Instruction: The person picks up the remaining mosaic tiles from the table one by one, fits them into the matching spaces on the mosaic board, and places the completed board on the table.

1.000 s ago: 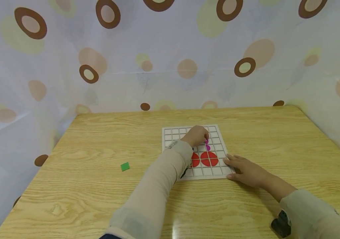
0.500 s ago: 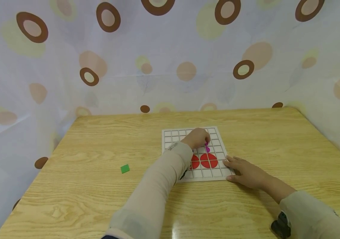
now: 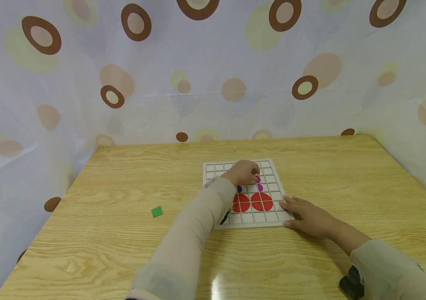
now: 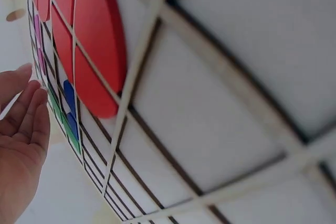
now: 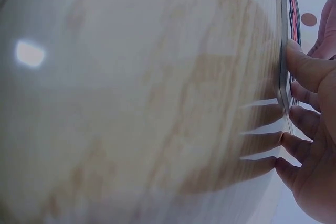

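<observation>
A white board (image 3: pixel 277 214) with a raised grid lies on the table. Two red round shapes (image 3: pixel 262 202) sit in its near rows, crossed by grid lines. Beyond them are magenta rounded pieces (image 3: pixel 260 188) and a dark blue piece (image 3: pixel 239 189). My left hand (image 3: pixel 242 172) hovers over the far part of the board beside the magenta pieces, fingers loosely bent, with nothing visible between them. In the left wrist view, green pieces (image 4: pixel 64 121) show near that hand, mostly hidden from the head view. My right hand (image 3: pixel 307 216) rests at the board's right edge, fingers spread.
A small green square (image 3: pixel 157 211) lies alone on the wooden table (image 3: pixel 115 250), left of the board. A dark device (image 3: pixel 352 283) is at the right wrist. Patterned cloth (image 3: pixel 205 62) surrounds the table's back and sides.
My left hand has drawn slightly left and away from the magenta pieces, uncovering more of them, the blue piece and the left red shape. The right hand stays in place.
</observation>
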Tool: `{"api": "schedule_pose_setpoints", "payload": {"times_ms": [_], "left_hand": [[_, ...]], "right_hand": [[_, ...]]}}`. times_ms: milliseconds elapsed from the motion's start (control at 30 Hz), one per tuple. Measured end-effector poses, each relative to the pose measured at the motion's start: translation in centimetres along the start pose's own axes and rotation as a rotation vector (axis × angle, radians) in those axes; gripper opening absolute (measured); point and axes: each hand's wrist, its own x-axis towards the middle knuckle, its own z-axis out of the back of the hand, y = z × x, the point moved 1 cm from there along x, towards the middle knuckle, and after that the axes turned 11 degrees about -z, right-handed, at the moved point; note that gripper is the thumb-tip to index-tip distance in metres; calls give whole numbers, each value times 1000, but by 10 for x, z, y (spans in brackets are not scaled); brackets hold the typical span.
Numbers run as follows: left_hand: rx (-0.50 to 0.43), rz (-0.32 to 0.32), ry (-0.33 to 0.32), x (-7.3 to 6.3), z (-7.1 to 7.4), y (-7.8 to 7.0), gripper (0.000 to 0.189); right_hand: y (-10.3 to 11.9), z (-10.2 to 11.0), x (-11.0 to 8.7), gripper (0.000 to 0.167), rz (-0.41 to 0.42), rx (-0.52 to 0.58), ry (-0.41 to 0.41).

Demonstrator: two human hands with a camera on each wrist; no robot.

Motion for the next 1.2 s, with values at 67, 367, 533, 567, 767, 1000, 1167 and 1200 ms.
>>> {"api": "schedule_pose_setpoints", "payload": {"times_ms": [67,367,533,567,767,1000,1167,1200], "left_hand": [[-42,30,-7,-23,20,-24,24],[-163,47,-72,-59,49,-38,24],[-147,37,-94,-65,53,-28,24],[-148,32,-99,-67,54,-26,24],[-191,25,-139,-82,61,-24,20],[-200,16,-184,-101,69,-25,22],[-256,12,-195,-116,74,-27,18],[-267,9,-196,-119,74,-27,18]], "right_hand": [[-1,0,0,62,0,-3,-1],[1,2,0,61,26,-18,-13],[0,1,0,60,20,-17,-8],[-1,1,-1,60,19,-16,-7],[0,0,-2,60,15,-7,-4],[-1,0,-2,62,38,10,-19],[-6,-4,0,63,77,-7,-79],[-6,-4,0,63,76,-6,-79]]}}
